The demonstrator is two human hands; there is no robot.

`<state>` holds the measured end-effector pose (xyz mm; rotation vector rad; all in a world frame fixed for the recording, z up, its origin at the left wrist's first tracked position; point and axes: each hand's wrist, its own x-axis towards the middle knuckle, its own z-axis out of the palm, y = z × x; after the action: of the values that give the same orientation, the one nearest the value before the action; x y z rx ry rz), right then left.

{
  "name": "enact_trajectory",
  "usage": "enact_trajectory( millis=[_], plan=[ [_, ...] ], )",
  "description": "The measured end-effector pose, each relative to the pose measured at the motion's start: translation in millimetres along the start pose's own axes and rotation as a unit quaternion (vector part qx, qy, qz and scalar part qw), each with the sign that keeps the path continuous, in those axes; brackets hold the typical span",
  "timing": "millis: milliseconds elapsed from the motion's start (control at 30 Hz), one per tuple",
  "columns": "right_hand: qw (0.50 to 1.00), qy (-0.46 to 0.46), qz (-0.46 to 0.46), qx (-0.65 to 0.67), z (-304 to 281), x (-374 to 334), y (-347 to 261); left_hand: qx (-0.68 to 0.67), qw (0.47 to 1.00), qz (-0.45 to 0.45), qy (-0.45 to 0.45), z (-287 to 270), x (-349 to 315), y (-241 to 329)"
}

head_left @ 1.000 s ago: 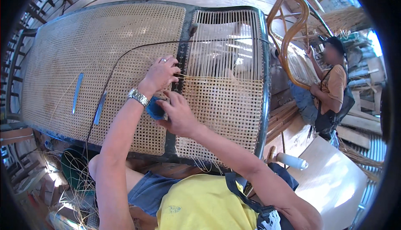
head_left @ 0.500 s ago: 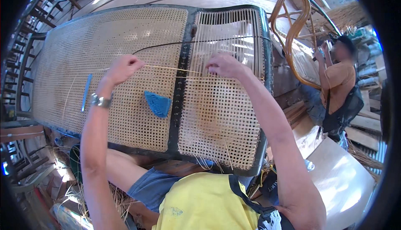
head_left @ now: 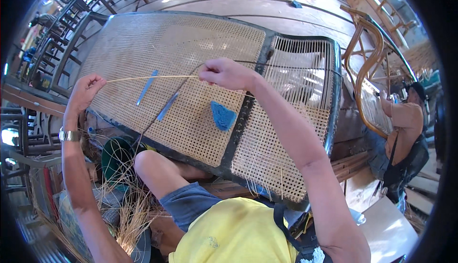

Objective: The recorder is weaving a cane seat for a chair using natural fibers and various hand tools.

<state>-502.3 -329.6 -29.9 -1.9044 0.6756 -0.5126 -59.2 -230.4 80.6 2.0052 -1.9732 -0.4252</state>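
Note:
A light cane strand point(head_left: 150, 77) stretches nearly level between my hands, above a dark-framed panel of woven cane webbing point(head_left: 186, 141). My left hand point(head_left: 87, 93), with a metal watch on its wrist, pinches one end beyond the panel's near left edge. My right hand point(head_left: 228, 74) is closed on the strand over the large section, left of the dark crossbar point(head_left: 248, 105). Right of that bar, the smaller section point(head_left: 272, 153) is woven at its near part, while parallel strands point(head_left: 305, 62) run bare at its far part. A blue sponge point(head_left: 223, 116) lies on the webbing below my right hand.
Two narrow blue strips point(head_left: 147, 88) and a dark thin cord point(head_left: 296, 67) lie across the panel. Loose cane strands point(head_left: 131, 215) heap beside my leg. At right, a co-worker point(head_left: 405, 124) sits by a curved wooden frame point(head_left: 369, 67). Chair frames point(head_left: 78, 38) crowd the far left.
Both hands have moved left, the left one farther, past the panel's edge. A longer length of strand now spans between them. The view has shifted, so the panel appears farther right.

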Motion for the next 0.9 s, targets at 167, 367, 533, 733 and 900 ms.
enact_trajectory(
  millis=[167, 367, 533, 733, 900],
  plan=[
    [0.990, 0.069, -0.048, -0.115, -46.3, -58.8, -114.0, -0.090, 0.995, -0.031, -0.025, -39.0, -60.7, 8.4],
    [0.981, 0.192, 0.014, -0.035, -149.5, -291.8, -67.9, -0.080, 0.995, 0.024, -0.052, -3.4, -41.2, 39.6],
    [0.793, 0.478, 0.348, -0.145, -191.2, -431.4, -14.4, -0.082, 0.975, 0.190, -0.078, 131.6, 11.3, 213.2],
    [0.821, 0.441, 0.098, -0.349, -65.0, -343.6, -111.2, -0.244, 0.848, 0.439, -0.169, 266.3, -45.7, 417.4],
    [0.922, 0.300, 0.243, -0.002, -15.5, -342.9, -83.7, -0.339, 0.829, 0.374, -0.239, 276.8, -59.6, 411.8]
  ],
)
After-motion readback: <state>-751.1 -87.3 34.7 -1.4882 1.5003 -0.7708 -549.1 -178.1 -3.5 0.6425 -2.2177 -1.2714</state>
